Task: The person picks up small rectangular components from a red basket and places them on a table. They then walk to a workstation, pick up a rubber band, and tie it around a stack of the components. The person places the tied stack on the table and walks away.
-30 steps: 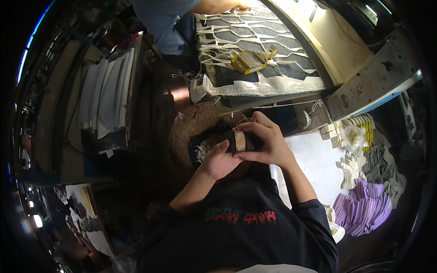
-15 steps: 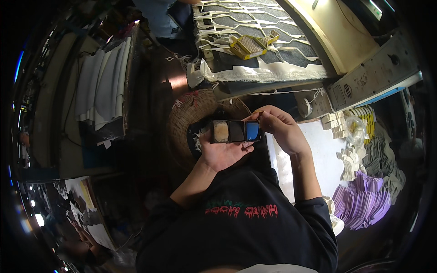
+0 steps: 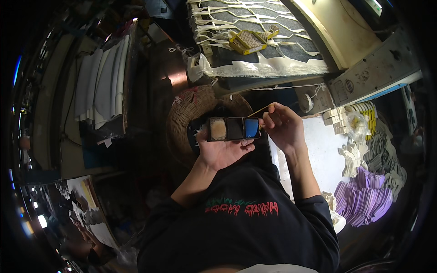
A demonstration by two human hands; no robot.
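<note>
1. Three-section dark block (image 3: 235, 128), faces tan, black and blue: held up, overlapping the wicker basket (image 3: 180, 113) as seen from above.
2. Left hand (image 3: 221, 154): fingers grasping the block from beneath, palm upward, on the wearer's side of the basket.
3. Right hand (image 3: 287, 132): fingers pinching a thin yellow strand (image 3: 262, 110) near the block's blue end, right of the basket.
4. White bench (image 3: 318, 150): right of the basket; stacked purple pieces (image 3: 364, 200) farther right.
5. Yellow-edged box (image 3: 248, 44): beyond the basket.
</note>
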